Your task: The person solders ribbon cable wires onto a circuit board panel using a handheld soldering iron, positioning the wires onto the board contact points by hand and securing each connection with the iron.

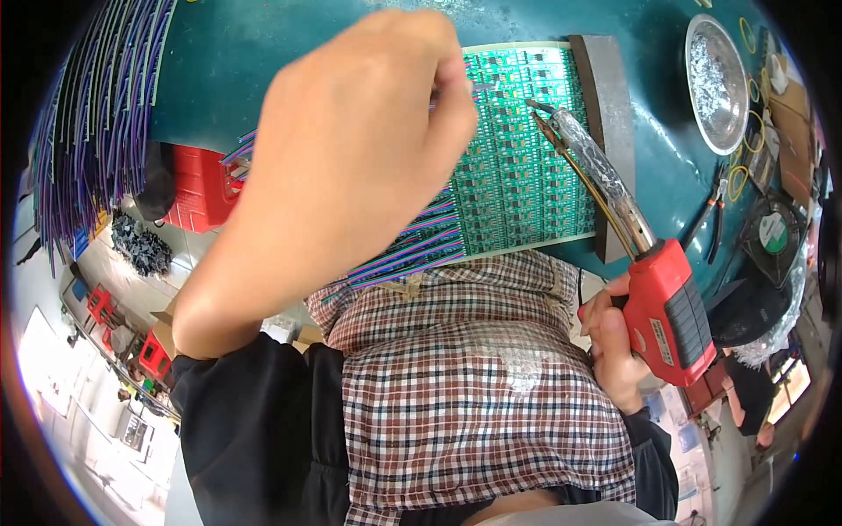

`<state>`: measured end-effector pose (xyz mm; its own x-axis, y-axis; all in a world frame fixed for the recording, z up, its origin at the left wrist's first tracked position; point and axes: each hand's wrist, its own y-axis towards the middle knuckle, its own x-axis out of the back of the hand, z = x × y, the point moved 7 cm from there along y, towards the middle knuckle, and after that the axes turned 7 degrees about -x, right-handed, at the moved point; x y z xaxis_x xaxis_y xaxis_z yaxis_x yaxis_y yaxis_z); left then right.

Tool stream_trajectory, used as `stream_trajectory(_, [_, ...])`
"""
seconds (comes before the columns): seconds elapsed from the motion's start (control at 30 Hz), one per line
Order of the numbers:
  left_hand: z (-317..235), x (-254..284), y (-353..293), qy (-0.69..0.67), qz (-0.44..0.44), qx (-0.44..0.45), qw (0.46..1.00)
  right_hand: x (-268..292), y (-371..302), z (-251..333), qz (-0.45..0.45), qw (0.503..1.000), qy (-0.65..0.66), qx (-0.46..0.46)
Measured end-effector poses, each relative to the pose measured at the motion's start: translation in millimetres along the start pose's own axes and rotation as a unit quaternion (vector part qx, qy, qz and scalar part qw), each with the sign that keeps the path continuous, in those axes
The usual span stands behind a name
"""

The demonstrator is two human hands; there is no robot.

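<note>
My right hand (617, 351) grips the handle of a red soldering gun (671, 307). Its metal barrel slants up and left, with the tip and a thin brass-coloured feed tube over a panel of green circuit boards (504, 167). Above the panel's left part, my left hand (373, 96) is closed in a pinch, and a thin wire end shows just past the fingers. The fingertips are mostly hidden behind the hand. Purple, blue and black wires (417, 244) run out from the panel's left side beneath my left forearm. A dark grey bar (603, 131) lies along the panel's right edge.
On the green table (219, 70), a metal bowl (717, 83) with silvery bits stands at the right, above black-handled pliers (709, 210) and a small fan (772, 230). Bundled wires (105, 114) hang at the far left, near a red stool (197, 188).
</note>
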<state>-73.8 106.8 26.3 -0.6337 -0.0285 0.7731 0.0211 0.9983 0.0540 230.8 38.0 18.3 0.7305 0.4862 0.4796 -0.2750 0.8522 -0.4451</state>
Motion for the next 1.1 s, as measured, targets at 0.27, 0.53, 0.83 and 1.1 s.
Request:
stream_trajectory(0.27, [8, -20, -12, -0.009, -0.002, 0.025, 1.0, -15, 10, 11, 0.028, 0.999, 0.035, 0.002])
stream_trajectory(0.53, [9, -22, -11, -0.001, -0.01, 0.023, 1.0, -25, 17, 15, 0.036, 0.997, 0.06, -0.019])
stream_trajectory(0.83, [8, -23, -10, 0.009, -0.031, 0.01, 0.999, -27, 18, 13, 0.028, 0.993, 0.113, -0.035])
stream_trajectory(1.1, [8, -24, -10, 0.023, -0.031, 0.006, 0.999, -24, 19, 14, 0.011, 0.996, 0.086, 0.002])
